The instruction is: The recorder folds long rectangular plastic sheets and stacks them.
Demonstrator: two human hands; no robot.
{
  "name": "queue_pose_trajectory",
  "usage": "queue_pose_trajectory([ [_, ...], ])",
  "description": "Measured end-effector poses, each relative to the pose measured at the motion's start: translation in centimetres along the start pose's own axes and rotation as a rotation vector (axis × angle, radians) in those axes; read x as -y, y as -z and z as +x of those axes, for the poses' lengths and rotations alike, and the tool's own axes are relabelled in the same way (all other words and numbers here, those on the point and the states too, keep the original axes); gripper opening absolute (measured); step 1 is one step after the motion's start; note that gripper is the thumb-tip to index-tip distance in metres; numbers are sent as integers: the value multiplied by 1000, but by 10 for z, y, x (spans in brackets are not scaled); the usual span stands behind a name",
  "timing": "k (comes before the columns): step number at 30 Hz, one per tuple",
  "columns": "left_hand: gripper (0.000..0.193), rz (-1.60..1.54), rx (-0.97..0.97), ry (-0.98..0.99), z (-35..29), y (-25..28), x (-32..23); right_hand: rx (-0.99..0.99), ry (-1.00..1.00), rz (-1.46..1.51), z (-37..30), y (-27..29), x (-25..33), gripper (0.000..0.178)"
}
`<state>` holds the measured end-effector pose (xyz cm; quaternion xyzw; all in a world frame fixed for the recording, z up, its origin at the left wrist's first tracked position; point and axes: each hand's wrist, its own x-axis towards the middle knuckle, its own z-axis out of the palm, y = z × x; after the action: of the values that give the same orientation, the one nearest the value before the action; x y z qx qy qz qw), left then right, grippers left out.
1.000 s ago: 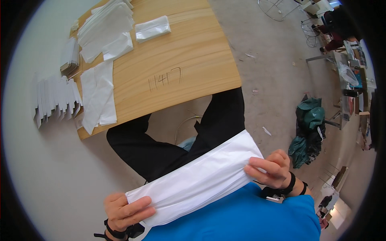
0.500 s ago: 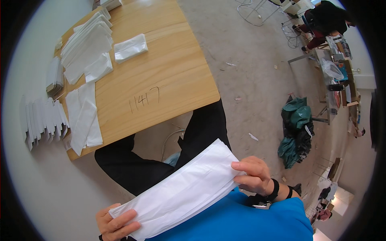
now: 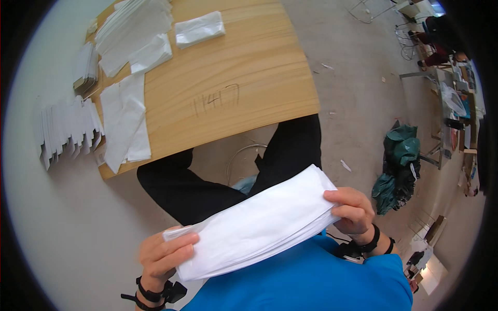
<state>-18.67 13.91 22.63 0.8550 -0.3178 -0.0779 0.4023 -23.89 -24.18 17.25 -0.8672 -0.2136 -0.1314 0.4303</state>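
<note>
White layered stack (image 3: 262, 223), long, slightly bowed

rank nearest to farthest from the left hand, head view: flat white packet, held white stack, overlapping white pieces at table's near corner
1. Held white stack: in the left hand.
2. Overlapping white pieces: on the table, near-left corner.
3. Flat white packet: farther up the table.

Table (image 3: 259, 65) grained wood; held sheets (image 3: 264, 223) smooth, papery; green bag (image 3: 404, 150) glossy plastic.
</note>
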Motion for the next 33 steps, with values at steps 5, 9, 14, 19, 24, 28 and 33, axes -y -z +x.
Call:
queue_pose_trajectory([
  [5,15,-8,-15,69,-4,-8,7,24,-28,13,5,-3,-2,36],
  [9,17,117,-13,-48,-8,-10,14,72,29,-42,6,-1,-8,34],
  [14,30,273,162,-102,-10,4,7,82,100,-78,5,-4,-15,24],
  [19,21,178,98,-30,-4,4,17,126,55,-77,13,-3,-17,21],
  [24,14,-217,-144,453,43,-27,44,119,-429,54,51,-14,-45,37],
  [28,25,-858,-198,964,84,-56,105,13,-982,729,87,-37,-108,41],
  [33,24,-1023,-229,962,141,-73,179,-16,-1016,676,139,-71,-183,47],
])
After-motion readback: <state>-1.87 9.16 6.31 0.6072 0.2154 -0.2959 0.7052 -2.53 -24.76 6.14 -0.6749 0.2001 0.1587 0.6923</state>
